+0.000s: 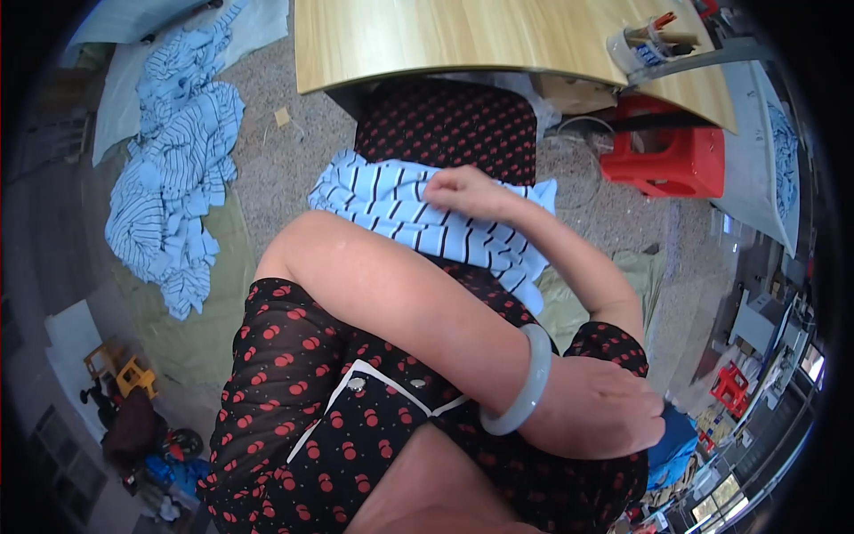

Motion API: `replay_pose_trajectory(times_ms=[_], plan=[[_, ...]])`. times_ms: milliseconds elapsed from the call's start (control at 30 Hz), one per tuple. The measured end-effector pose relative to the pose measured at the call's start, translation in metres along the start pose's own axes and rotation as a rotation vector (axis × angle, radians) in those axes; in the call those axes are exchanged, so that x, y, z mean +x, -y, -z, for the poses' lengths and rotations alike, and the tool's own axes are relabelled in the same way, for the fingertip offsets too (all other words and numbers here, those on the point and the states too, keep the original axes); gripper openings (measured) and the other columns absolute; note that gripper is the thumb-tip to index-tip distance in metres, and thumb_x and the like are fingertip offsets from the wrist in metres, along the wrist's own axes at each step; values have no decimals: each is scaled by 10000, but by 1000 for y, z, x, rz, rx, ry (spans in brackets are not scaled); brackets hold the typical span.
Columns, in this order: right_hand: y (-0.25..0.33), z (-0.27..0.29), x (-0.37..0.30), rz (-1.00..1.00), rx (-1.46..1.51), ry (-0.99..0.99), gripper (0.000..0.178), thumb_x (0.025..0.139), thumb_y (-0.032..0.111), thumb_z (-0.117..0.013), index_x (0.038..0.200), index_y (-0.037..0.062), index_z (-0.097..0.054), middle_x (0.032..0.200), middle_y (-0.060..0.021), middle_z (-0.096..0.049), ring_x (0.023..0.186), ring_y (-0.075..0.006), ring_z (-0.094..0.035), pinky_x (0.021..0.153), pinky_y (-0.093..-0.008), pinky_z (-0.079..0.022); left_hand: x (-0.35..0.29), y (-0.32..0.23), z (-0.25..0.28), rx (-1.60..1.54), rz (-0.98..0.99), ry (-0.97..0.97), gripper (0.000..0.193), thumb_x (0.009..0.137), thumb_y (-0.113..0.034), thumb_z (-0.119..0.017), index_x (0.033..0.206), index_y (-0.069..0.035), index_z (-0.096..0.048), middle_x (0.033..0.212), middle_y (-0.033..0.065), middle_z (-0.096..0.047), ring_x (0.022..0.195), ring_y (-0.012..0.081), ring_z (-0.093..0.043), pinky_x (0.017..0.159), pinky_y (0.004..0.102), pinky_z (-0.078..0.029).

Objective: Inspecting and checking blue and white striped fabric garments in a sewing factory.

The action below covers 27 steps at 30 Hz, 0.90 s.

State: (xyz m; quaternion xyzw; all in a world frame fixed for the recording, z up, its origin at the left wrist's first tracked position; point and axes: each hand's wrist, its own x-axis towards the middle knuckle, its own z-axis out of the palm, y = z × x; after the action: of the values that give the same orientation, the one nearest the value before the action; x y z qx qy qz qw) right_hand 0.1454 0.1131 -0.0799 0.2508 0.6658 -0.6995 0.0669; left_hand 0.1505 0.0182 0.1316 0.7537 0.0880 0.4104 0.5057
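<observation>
Right hand (464, 191) gripped the striped blue cloth (400, 209) lying on the lap; left hand (592, 409), fingers curled, crossed to the right upper arm, contents indiscernible.

I see a light blue cloth (418, 209) with dark stripes. Left of it lies a pile (173, 169) in the same pattern. Right of it stands a red stool (672, 156). The bangle (529, 383) is pale grey-green.

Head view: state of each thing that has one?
Striped cloth: lying crumpled on the lap, pinned under the right hand.
Left hand: reaching across to the right side, grip hidden.
Pale bangle: on the left wrist.
Pile of striped cloth: heaped on the floor.
Red stool: upright beside the table.
</observation>
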Motion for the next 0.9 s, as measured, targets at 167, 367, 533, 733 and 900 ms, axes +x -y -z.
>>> replay_pose_trajectory(times_ms=[167, 367, 533, 733, 900], plan=[[-6, 22, -6, -98, 104, -109, 171, 841, 187, -541, 885, 30, -591, 772, 12, -574, 703, -48, -513, 666, -189, -432, 4, 11, -19, 160, -45, -159, 148, 747, -107, -473, 768, 33, -513, 754, 158, -541, 743, 296, -553, 647, 370, -459], [-12, 65, -28, -93, 113, -364, 179, 845, 216, -540, 908, 56, -591, 778, 25, -575, 686, -36, -504, 656, -174, -420, -4, -14, -19, -255, -91, -153, 126, 723, -65, -474, 781, 46, -495, 732, 163, -553, 694, 318, -556, 640, 368, -456], [-30, 90, -68, -91, 58, -537, 222, 830, 247, -561, 918, 44, -582, 801, 30, -572, 708, -50, -512, 676, -188, -413, -32, -17, 0, -295, -83, -47, 149, 733, -103, -486, 816, 20, -482, 755, 133, -510, 722, 273, -520, 651, 337, -433], [-56, 53, -118, 75, -734, -349, 731, 638, 259, -712, 1265, 96, -372, 1241, -146, -403, 1140, -277, -401, 933, -373, -351, -149, 71, 80, 204, 776, -543, 160, 793, -96, -552, 933, -20, -537, 862, 71, -550, 755, 126, -538, 678, 245, -441], [-46, 17, -112, -73, -697, -498, 481, 639, 120, -681, 1093, 115, -523, 939, -139, -558, 902, -314, -537, 762, -356, -434, -275, 99, 124, 641, 1180, -724, 259, 760, -73, -530, 1017, -36, -531, 962, 104, -559, 867, 197, -550, 778, 289, -442]])
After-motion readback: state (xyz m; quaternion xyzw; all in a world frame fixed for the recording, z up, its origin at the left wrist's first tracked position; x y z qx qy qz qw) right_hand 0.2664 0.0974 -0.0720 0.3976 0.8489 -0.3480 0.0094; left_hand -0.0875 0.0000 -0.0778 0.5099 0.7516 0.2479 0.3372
